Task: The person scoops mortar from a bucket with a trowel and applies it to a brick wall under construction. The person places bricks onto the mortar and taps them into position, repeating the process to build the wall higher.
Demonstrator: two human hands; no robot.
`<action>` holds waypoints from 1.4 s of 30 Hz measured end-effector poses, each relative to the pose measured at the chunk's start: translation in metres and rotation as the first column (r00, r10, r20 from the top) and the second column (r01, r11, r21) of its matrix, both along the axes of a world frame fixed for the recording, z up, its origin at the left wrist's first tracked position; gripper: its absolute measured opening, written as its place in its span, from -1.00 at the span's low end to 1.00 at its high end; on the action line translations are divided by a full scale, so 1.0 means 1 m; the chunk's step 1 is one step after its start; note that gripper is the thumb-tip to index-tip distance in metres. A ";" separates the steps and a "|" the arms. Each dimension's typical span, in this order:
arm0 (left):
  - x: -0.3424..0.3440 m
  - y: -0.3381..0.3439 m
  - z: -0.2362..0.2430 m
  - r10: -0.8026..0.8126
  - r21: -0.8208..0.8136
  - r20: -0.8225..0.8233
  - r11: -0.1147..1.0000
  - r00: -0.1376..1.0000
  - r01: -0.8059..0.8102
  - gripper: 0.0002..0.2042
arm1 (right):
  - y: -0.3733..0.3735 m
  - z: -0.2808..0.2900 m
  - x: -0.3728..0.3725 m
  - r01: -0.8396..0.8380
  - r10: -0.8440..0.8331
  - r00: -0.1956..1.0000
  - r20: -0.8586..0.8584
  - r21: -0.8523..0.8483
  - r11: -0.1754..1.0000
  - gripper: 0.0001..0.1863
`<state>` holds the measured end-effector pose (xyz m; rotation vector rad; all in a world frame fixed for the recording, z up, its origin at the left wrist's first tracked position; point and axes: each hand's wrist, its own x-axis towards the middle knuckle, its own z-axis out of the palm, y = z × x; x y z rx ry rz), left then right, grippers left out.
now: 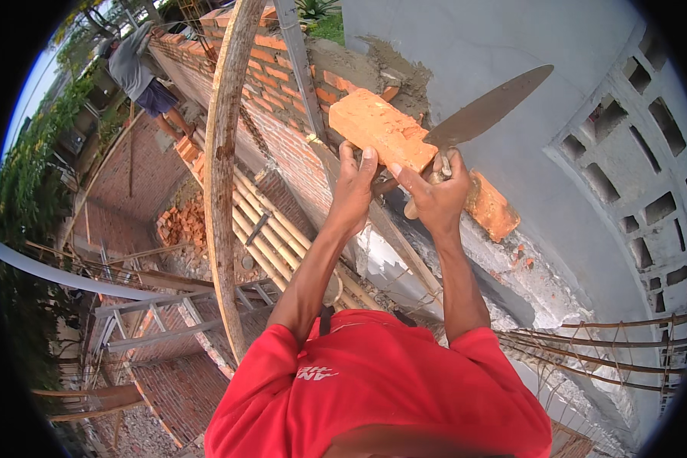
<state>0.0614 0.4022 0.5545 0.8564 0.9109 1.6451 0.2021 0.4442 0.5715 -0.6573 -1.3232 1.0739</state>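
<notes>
So the big grey rendered wall [511,91] fills the upper right of the frame, with a row of vent blocks [641,175] curving down the right edge, and the red brick wall [275,99] runs off toward the upper left, where another person [141,72] is bent over working on it. Bamboo scaffold poles [223,175] cut down through the middle-left. Top of the brick wall already has a slab of wet grey mortar [393,72] on it, so the bed looks ready. The orange brick [378,130] isn't down yet though, it's up in the air around upper centre, just in front of that mortar. Left hand [355,187] has its fingers wrapped round the near end of the brick from below. Right hand [435,195] is closed round the handle of a trowel [488,111], blade pointing up-right, and it seems to be steadying the brick too. Another brick [492,206] lies on the ledge right beside that hand. I'd say seating and tapping are still to do.
</notes>
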 end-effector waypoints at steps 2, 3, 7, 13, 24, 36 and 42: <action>-0.017 0.005 0.002 0.027 -0.058 -0.193 0.998 0.981 -0.039 -0.36 | 0.024 0.014 -0.011 0.059 -0.059 0.998 -0.001 0.046 0.997 -0.53; -0.027 0.001 0.000 0.032 -0.058 -0.215 0.997 0.976 -0.045 -0.33 | 0.040 0.022 -0.017 0.124 -0.129 0.990 0.053 0.099 0.987 -0.53; -0.065 -0.038 -0.029 0.007 -0.177 -0.258 0.983 0.966 -0.054 -0.45 | 0.100 0.055 -0.051 0.279 -0.364 0.904 0.222 0.339 0.899 -0.53; -0.108 -0.112 -0.101 -0.039 -0.388 -0.298 0.918 0.954 -0.084 -0.54 | 0.149 0.076 -0.110 0.287 -0.474 0.794 0.381 0.453 0.844 -0.51; -0.149 -0.188 -0.173 -0.090 -0.457 -0.554 0.864 0.827 -0.212 -0.56 | 0.171 0.097 -0.125 0.218 -0.382 0.714 0.586 0.332 0.918 -0.41; -0.139 -0.117 -0.131 -0.230 -0.288 -0.619 0.956 0.751 0.055 -0.57 | 0.178 0.117 -0.157 0.169 -0.301 0.612 0.731 0.250 0.953 -0.50; -0.144 -0.090 -0.116 -0.227 -0.234 -0.620 0.967 0.751 0.100 -0.58 | 0.190 0.119 -0.157 0.083 -0.112 0.630 0.769 0.077 0.994 -0.56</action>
